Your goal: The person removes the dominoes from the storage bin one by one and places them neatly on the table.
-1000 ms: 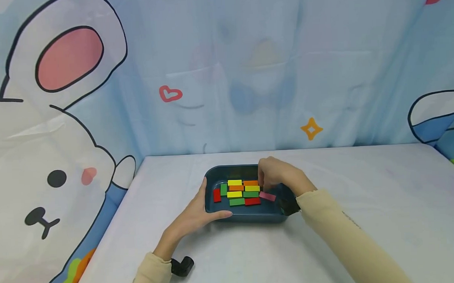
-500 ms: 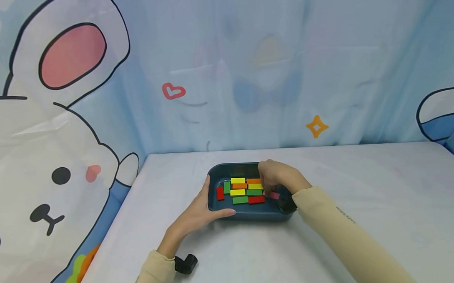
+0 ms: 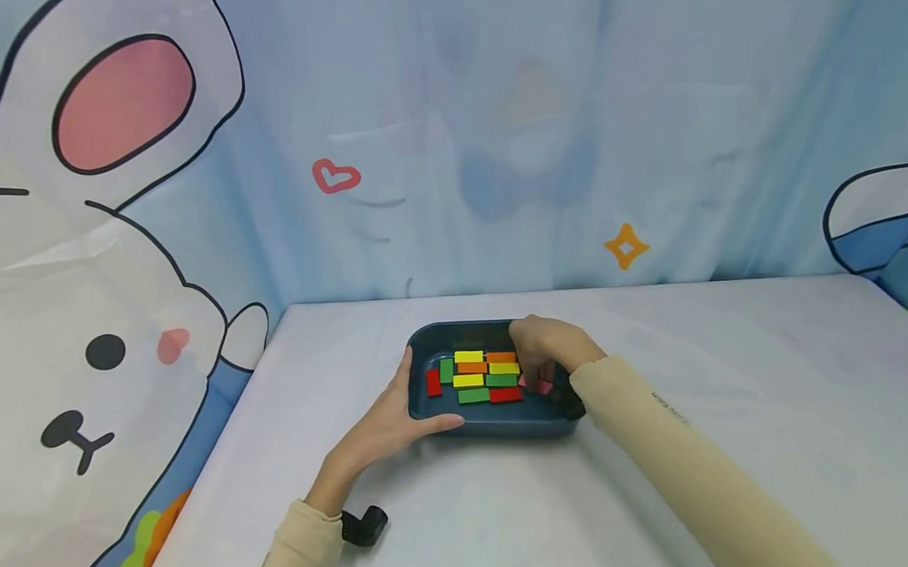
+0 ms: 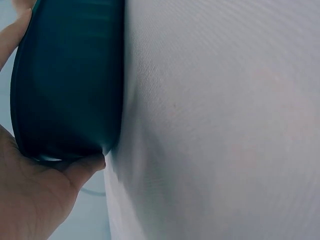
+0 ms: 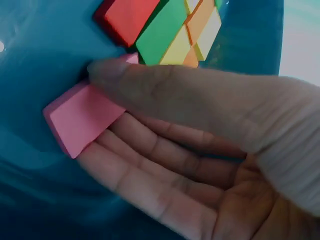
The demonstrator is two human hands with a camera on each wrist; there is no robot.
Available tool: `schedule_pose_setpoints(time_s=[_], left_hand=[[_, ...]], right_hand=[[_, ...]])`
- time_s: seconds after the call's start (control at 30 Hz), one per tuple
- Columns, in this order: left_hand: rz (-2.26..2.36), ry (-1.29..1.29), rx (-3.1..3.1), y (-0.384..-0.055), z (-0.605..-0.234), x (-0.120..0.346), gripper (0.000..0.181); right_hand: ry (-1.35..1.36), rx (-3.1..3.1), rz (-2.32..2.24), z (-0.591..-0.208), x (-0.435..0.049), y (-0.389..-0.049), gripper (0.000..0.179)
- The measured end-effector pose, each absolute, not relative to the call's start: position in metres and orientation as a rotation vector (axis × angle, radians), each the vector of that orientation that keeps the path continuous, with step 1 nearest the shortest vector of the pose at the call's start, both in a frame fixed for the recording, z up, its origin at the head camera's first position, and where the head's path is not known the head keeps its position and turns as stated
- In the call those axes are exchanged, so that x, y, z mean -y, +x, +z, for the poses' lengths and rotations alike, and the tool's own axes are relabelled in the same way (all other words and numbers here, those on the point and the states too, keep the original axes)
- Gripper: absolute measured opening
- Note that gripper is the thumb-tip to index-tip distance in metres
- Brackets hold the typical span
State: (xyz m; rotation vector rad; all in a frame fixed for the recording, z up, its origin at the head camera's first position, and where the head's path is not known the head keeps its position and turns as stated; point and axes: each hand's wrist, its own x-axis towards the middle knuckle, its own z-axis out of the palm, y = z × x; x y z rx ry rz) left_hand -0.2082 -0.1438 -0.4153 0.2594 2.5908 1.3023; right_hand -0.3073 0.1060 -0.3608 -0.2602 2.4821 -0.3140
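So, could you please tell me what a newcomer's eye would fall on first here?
Probably the large white cartoon animal on the backdrop, filling the left of the head view. Next, the bright blocks in the dark blue tray below centre, where the right hand pinches a pink block to their right.

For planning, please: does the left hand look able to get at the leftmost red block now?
Probably yes: the left hand holds the tray at its left end, close to the leftmost red block, and nothing covers the block. The hand would likely have to let go first.
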Motion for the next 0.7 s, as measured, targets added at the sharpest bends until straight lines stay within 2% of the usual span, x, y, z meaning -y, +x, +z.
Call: schedule_pose_setpoints(time_s=[0.2, 0.43, 0.7], left_hand=[[1.302, 0.273, -2.597, -0.2088, -0.4135, 0.1464, 0.13], [1.308, 0.276, -2.596, -0.2097, -0.4142, 0.1462, 0.128], [1.363, 0.279, -2.548, -0.2086, -0.4169, 0.1445, 0.129]], right_hand=[[-0.229, -2.464, -0.354, -0.3632, -0.1048, -0.3116, 0.014], [-0.257, -2.476, -0.294, -0.3604, -0.1017, -0.3115, 0.024], [-0.261, -2.471, -0.293, -0.3598, -0.104, -0.3094, 0.021]])
